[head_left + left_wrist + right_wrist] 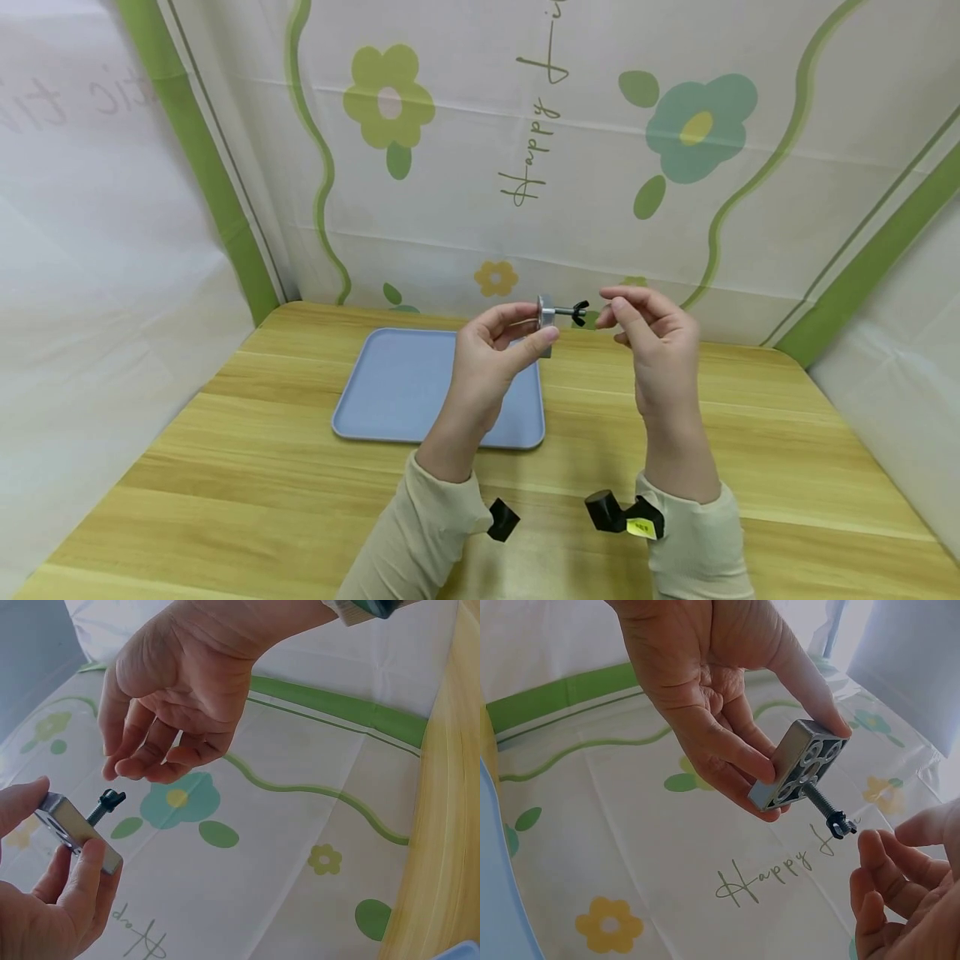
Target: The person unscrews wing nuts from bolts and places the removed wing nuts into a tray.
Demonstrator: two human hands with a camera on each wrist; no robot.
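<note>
My left hand (487, 358) grips a small silver metal block (786, 763) by its edges, between thumb and fingers, up above the table. The block has round holes in its face. From its middle a threaded bolt (819, 798) sticks out toward my right hand (662, 354). A black wing nut (580, 313) sits near the bolt's free end, with a bit of thread showing past it. The right hand's fingers are loosely bent just beyond that tip, with a small gap to the nut and nothing held between them.
A light blue tray (397, 387) lies on the wooden table (247, 475), behind and below the left hand. A white cloth wall (465, 192) with printed flowers rises at the table's back edge. Black wrist cameras stick out from both sleeves.
</note>
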